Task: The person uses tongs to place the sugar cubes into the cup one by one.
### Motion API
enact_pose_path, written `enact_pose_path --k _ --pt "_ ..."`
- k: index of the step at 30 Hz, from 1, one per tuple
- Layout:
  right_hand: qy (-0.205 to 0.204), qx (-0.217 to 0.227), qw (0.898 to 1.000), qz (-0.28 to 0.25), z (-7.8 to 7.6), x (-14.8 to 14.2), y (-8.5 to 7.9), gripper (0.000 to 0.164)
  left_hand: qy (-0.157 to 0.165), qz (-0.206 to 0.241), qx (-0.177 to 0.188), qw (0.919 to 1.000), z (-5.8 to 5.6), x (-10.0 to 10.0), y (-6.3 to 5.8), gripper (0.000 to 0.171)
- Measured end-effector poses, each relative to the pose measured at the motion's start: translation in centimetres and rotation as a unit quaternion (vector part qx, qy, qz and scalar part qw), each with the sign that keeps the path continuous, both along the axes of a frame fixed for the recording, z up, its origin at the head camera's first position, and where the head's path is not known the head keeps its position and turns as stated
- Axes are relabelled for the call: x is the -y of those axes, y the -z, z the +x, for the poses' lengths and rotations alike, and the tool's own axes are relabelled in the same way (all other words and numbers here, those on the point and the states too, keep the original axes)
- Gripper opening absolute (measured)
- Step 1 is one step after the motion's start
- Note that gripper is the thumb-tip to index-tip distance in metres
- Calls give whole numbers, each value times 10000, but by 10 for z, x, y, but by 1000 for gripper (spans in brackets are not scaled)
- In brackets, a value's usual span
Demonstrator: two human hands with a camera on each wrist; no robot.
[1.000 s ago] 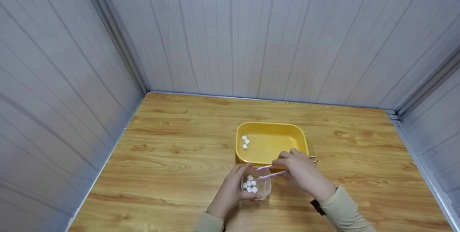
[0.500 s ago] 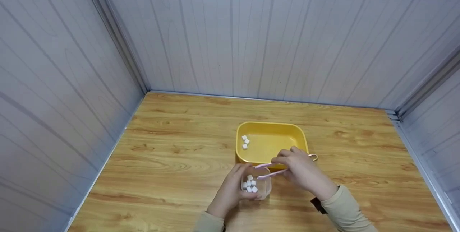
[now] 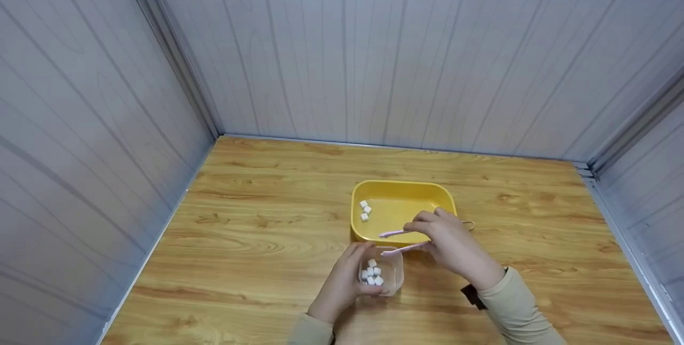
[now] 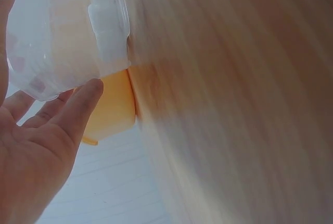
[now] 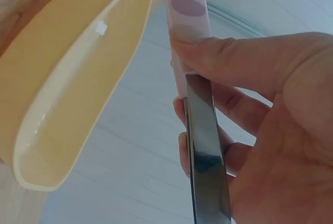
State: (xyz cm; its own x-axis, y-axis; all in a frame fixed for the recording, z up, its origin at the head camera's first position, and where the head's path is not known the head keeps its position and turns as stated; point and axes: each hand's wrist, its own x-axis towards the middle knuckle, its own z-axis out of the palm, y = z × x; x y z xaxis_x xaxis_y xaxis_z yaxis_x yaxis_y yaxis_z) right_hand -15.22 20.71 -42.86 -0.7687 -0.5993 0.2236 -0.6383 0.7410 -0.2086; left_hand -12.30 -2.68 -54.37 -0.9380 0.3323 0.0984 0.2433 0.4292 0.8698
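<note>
My left hand (image 3: 342,283) grips a small clear plastic container (image 3: 394,273), thumb on its near side and fingers at its far side. Several white cubes (image 3: 371,272) lie in the container's left part. With thumb and fingers, my right hand (image 3: 449,241) holds tongs (image 3: 409,248) that have pink arms and, in the right wrist view, a shiny metal back end (image 5: 207,146). The tong tips are spread apart over the near rim of a yellow tub (image 3: 406,211) and the container's far edge. Nothing shows between the tips. Three white cubes (image 3: 365,210) sit at the tub's left end.
The yellow tub stands right behind the clear container on a wooden tabletop (image 3: 256,217). Pale panel walls (image 3: 374,56) enclose the table at the back, left and right.
My right hand and the tongs have shifted away from me, from over the clear container to the tub's near rim. The left hand, container and cubes stay where they were.
</note>
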Motion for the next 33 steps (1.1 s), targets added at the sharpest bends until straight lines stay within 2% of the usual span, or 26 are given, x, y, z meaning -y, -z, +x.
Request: enact_pose_path --k 8,13,21,28,33 --pt "222 169 9996 4 -6 2 -8 47 -9 -5 1 10000 -1 0 0 89" --pt "316 190 9993 -31 -12 4 -7 47 1 12 3 10000 0 0 0 89" --pt "363 210 9991 -82 -23 7 -6 48 40 -67 -543 9985 2 1 2 90" --pt "421 237 9988 -110 -33 10 -3 48 -4 -85 -329 9994 1 0 2 91" --pt "410 181 9989 -103 -40 13 -1 49 -18 -97 -351 9993 2 1 2 91"
